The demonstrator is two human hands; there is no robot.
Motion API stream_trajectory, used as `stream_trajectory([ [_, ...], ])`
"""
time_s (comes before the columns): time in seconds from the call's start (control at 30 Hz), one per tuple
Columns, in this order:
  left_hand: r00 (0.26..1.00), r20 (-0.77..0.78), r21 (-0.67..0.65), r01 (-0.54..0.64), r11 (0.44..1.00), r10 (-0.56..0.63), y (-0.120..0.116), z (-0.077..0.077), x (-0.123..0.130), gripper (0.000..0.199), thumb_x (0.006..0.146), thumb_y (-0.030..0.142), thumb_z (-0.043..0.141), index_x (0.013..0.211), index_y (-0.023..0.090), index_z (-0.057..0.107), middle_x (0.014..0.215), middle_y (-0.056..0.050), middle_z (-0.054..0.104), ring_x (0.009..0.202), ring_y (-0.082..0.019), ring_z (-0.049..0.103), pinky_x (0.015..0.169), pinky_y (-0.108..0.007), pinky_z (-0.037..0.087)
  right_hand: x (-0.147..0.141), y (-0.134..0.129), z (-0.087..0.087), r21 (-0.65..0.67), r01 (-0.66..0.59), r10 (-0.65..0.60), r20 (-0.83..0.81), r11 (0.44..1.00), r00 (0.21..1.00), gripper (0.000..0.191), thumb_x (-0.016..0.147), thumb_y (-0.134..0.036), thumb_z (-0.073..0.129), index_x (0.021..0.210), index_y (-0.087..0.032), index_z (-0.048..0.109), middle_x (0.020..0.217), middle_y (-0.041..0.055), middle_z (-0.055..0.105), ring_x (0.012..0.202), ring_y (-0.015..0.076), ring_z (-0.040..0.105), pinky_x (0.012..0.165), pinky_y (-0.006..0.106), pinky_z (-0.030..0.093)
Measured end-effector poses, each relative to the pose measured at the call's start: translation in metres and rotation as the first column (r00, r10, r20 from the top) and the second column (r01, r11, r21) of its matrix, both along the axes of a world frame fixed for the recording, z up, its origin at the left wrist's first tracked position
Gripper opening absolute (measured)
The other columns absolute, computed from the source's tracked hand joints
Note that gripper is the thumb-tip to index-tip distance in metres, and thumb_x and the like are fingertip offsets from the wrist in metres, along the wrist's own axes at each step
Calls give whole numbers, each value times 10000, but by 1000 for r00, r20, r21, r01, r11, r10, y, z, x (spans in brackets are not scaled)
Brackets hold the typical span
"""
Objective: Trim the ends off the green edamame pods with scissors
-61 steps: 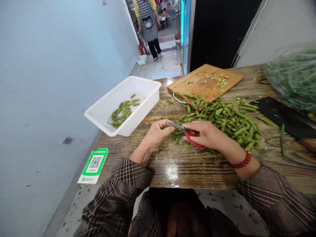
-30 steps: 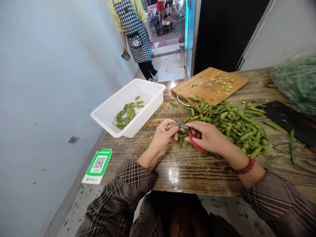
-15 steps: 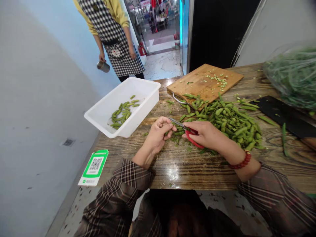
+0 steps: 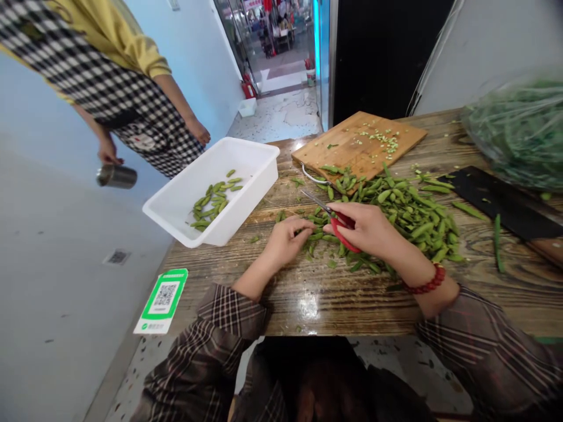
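Note:
My right hand (image 4: 367, 228) is wrapped round the red handles of a pair of scissors (image 4: 341, 231). Their blades are slightly parted and point up and to the left. My left hand (image 4: 285, 240) rests low at the left edge of a pile of green soybean pods (image 4: 422, 220). Thumb and fingers are drawn together among the pods, and what lies between them is hidden. Left of my hands stands a white plastic tub (image 4: 246, 208), with several pods (image 4: 211, 202) on its bottom.
Behind the pile lies a wooden cutting board (image 4: 352, 138) with chopped green bits. A cleaver (image 4: 501, 199) and a bag of greens (image 4: 519, 135) are at the right. A QR-code card (image 4: 162, 299) lies front left. A person in a checked apron (image 4: 145, 99) holds a metal cup (image 4: 116, 176).
My left hand has lowered from the scissor blades to the pods, its fingers now pointing right. The scissors have come away from it. The person with the cup has come closer on the left.

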State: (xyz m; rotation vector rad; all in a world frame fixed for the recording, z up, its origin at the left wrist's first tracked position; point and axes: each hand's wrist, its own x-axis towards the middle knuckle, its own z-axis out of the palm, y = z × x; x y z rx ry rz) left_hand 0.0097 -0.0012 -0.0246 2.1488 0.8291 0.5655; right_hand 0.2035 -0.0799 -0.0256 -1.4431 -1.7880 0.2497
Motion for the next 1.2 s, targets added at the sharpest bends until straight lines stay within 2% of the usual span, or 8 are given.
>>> stream_trajectory([
  [0.13, 951, -309, 263, 89, 961, -4, -3, -3, 1, 105, 783, 273, 659, 834, 183, 680, 786, -35, 579, 736, -169, 542, 665, -277, 402, -1, 0, 0, -1, -10, 10, -9, 1000, 1000, 329, 826, -316, 624, 1109, -153, 666, 932, 85, 715, 817, 216, 660, 759, 321, 514],
  [0.23, 954, -301, 281, 83, 956, 6, -4, -4, 0, 80, 773, 261, 667, 762, 183, 649, 769, -31, 571, 700, -163, 520, 642, -274, 389, -1, 0, -1, -7, -26, 25, -21, 1000, 999, 335, 824, -330, 629, 1116, -168, 659, 951, 82, 710, 819, 215, 655, 760, 325, 513],
  [0.33, 996, -85, 182, 13, 983, 3, -1, -1, -1, 111, 807, 244, 622, 723, 171, 624, 736, -34, 590, 711, -159, 524, 682, -275, 393, 0, 0, -2, -10, -37, 37, -22, 999, 999, 333, 828, -332, 630, 1127, -184, 648, 925, 72, 696, 777, 198, 635, 729, 317, 506],
  [0.4, 994, 95, 3, -49, 999, 48, 2, 2, -4, 152, 824, 293, 609, 751, 160, 623, 733, -30, 598, 698, -145, 522, 680, -263, 395, 0, -1, -2, -10, -57, 57, -18, 998, 998, 340, 832, -345, 629, 1131, -183, 641, 873, 64, 676, 719, 179, 603, 680, 302, 495],
  [0.5, 942, 281, -338, -80, 938, 182, 3, 6, -7, 255, 800, 405, 640, 802, 151, 620, 635, 10, 534, 556, -95, 441, 563, -218, 348, 0, -1, -2, -27, -110, 110, -11, 994, 994, 371, 826, -388, 640, 1137, -186, 636, 835, 55, 644, 677, 161, 565, 640, 289, 480],
  [0.6, 902, 359, -491, -37, 870, 240, 1, 7, -8, 310, 765, 445, 677, 795, 144, 609, 566, 38, 468, 488, -66, 372, 496, -197, 282, -1, -2, -2, -56, -155, 154, -15, 986, 988, 399, 813, -418, 656, 1141, -194, 635, 848, 56, 637, 683, 159, 562, 652, 292, 480],
  [1.0, 916, 363, -429, 4, 903, 169, -4, 8, -7, 262, 778, 398, 679, 861, 150, 663, 651, 20, 537, 517, -63, 400, 512, -196, 324, -7, -2, -3, -14, -196, 196, -45, 980, 980, 338, 831, -388, 639, 1083, -163, 653, 748, 27, 584, 625, 134, 503, 605, 261, 432],
  [1.2, 922, 364, -320, -9, 947, 131, -3, 12, -6, 155, 744, 299, 720, 796, 152, 716, 816, -47, 673, 788, -144, 576, 781, -254, 436, -6, -4, -4, -77, -201, 201, -8, 976, 980, 307, 838, -365, 630, 1075, -172, 659, 719, 15, 574, 615, 129, 488, 595, 248, 403],
])
